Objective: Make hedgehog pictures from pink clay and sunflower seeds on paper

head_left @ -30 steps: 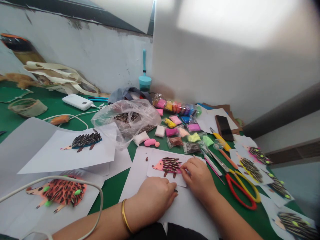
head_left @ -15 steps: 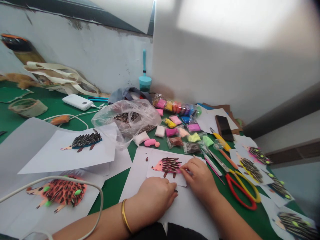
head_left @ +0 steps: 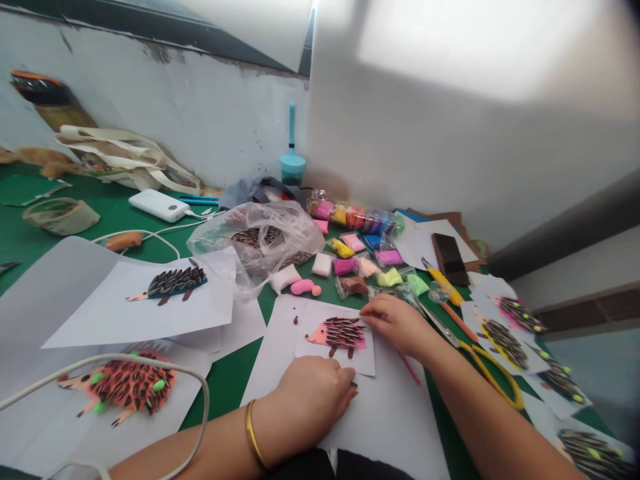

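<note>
A small white card (head_left: 306,350) lies on a larger white sheet (head_left: 400,427). On it is a pink clay hedgehog (head_left: 343,333) with sunflower seeds as spines and brown legs. My left hand (head_left: 315,393) rests below the card, fingers curled; a dark tip, seemingly a sunflower seed (head_left: 355,385), pokes out at the fingertips. My right hand (head_left: 395,325) is over the card's upper right corner, palm down, fingers loosely stretched, with nothing visible in them. Near the sheet's upper left lies a small brown clay piece (head_left: 295,320).
Behind the sheet are a plastic bag of sunflower seeds (head_left: 260,240) and several clay packets (head_left: 390,277). Scissors (head_left: 493,373) and a phone (head_left: 449,257) lie right. Finished hedgehogs (head_left: 175,283) are on both sides. A white cable (head_left: 150,360) loops across the left.
My right hand has left the hedgehog's rear and moved up to the card's upper right corner, its forearm now covering the scissors' red handle. My left hand stays nearly in place.
</note>
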{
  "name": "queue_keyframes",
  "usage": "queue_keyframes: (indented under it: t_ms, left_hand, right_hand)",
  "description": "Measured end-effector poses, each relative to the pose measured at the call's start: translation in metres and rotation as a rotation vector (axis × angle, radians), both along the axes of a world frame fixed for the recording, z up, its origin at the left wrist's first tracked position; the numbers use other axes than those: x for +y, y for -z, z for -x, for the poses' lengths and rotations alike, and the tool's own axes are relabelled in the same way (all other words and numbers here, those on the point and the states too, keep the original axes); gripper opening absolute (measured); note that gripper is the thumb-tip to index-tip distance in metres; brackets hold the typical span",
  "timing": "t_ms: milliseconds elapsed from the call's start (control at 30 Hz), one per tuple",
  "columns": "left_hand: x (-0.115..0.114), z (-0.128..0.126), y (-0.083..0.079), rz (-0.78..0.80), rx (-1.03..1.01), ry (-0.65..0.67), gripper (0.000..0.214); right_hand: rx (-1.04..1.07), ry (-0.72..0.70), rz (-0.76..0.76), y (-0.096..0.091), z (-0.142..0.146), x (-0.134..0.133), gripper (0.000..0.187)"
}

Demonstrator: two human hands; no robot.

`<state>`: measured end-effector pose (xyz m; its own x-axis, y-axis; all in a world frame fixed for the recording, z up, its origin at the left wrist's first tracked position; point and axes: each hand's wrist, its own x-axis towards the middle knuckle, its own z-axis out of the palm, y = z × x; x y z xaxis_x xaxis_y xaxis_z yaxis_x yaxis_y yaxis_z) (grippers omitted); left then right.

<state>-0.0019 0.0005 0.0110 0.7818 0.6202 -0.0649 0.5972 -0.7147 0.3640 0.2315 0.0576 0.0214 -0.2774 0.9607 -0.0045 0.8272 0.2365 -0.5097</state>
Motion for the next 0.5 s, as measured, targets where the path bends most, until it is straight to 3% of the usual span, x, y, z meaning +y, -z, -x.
queue_keyframes:
  t_ms: [233,500]
  left_hand:
    - [0.001,0.0,-0.005,0.024,0.032,-0.004,0.024]
    - [0.002,0.0,-0.002,0.028,0.027,-0.007,0.025]
  right_hand:
    - [-0.117,-0.142,0.141,-0.005,0.008,0.03,0.008]
    - [-0.223,-0.191,0.142,-0.006,0.012,0.03,0.008]
